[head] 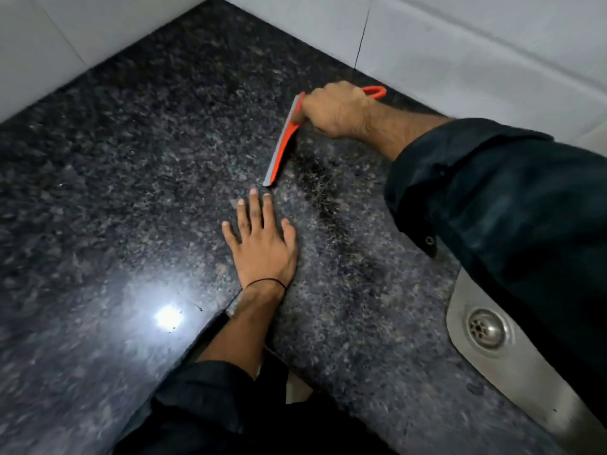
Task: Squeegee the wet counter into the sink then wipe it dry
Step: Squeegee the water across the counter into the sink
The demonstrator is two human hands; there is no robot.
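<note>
An orange squeegee with a grey rubber blade stands on edge on the dark speckled granite counter, its blade running from far to near. My right hand is closed around its handle, whose orange loop sticks out behind my fist. My left hand lies flat on the counter with fingers spread, its fingertips just short of the blade's near end. A steel sink with a round drain shows at the lower right, partly hidden by my right sleeve.
White tiled walls close the counter on the far side and at the left. A bright lamp reflection shines on the wet-looking stone near the front. The counter's front edge runs past my left forearm.
</note>
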